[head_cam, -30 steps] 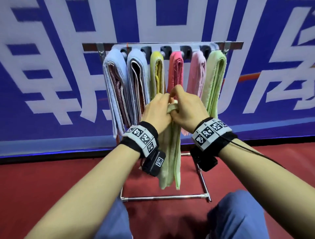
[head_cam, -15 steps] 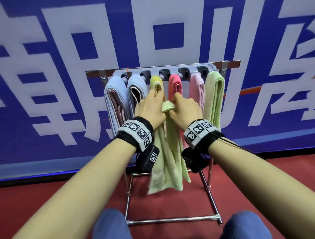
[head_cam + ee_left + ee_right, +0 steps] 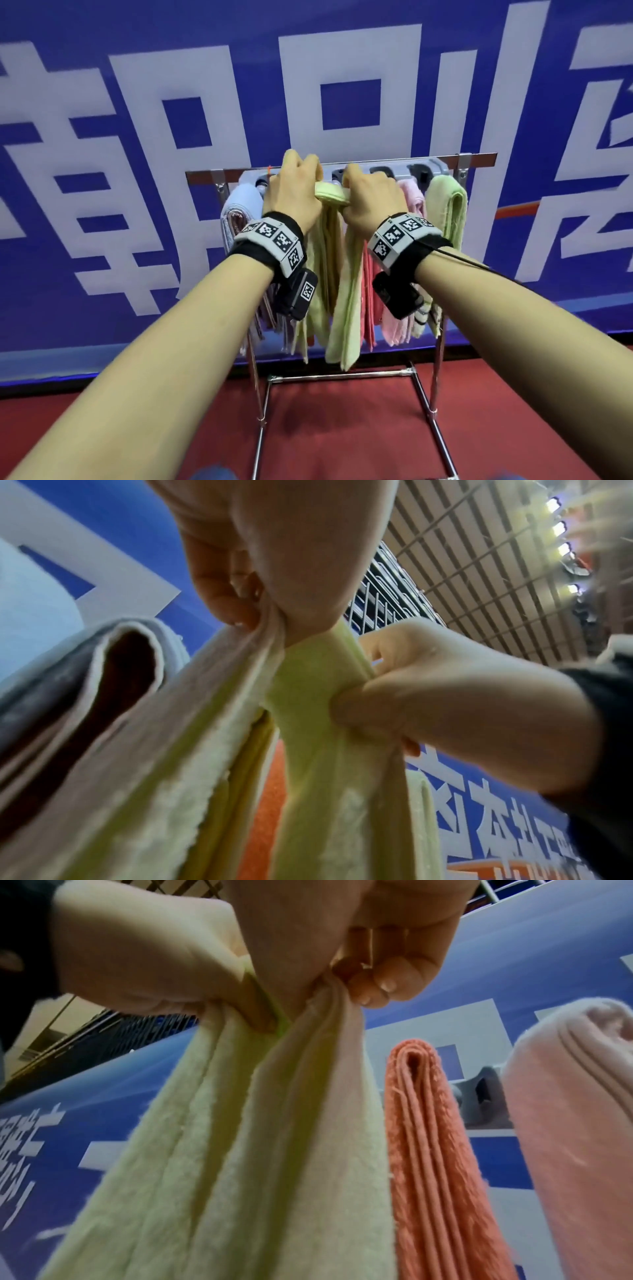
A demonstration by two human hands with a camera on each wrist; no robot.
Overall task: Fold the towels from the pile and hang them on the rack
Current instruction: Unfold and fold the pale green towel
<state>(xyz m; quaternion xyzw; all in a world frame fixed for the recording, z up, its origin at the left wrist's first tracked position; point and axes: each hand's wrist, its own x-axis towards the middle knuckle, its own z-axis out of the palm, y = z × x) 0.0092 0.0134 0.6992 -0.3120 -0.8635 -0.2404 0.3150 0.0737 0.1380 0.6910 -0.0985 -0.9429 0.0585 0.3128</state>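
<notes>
I hold a folded pale green towel by its top fold, level with the top of the chrome rack. My left hand grips the fold's left end, my right hand its right end. From below, the left hand's fingers curl round the green cloth, and the right hand pinches the same towel. The two halves hang down in front of the towels on the rack.
Hung on the rack are a light blue towel, a coral towel, a pink towel and another green one. A blue banner wall stands behind. The rack's base bars rest on red floor.
Both hands have lifted the green towel from mid-height in front of the rack up to the level of its top bar.
</notes>
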